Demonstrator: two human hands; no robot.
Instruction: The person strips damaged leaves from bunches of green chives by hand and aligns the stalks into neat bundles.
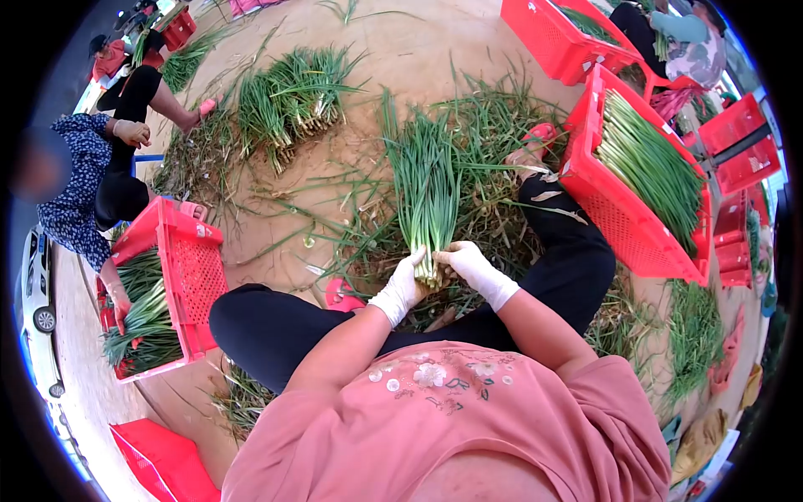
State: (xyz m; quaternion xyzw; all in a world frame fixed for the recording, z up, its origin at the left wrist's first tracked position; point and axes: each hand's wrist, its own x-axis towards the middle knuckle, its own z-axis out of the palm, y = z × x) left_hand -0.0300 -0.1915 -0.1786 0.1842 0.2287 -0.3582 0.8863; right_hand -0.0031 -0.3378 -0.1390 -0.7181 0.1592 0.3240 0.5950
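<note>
Both of my hands wear white gloves and grip one bunch of green onions [428, 180] near its pale root ends. My left hand [403, 289] is closed around the left side of the stalks' base. From the right, my right hand [475, 272] closes on the same base, thumb near the other thumb. The long green leaves point away from me, over loose leaves and trimmings [493, 217] on the ground. Farther off to the left lies a pile of green onions [293, 96].
A red crate [640, 243] filled with green onions stands at my right. Another red crate [196, 289] is at my left, where a co-worker's hand [121, 305] reaches in. A second red crate [552, 42] stands at the back right. Other people sit farther off.
</note>
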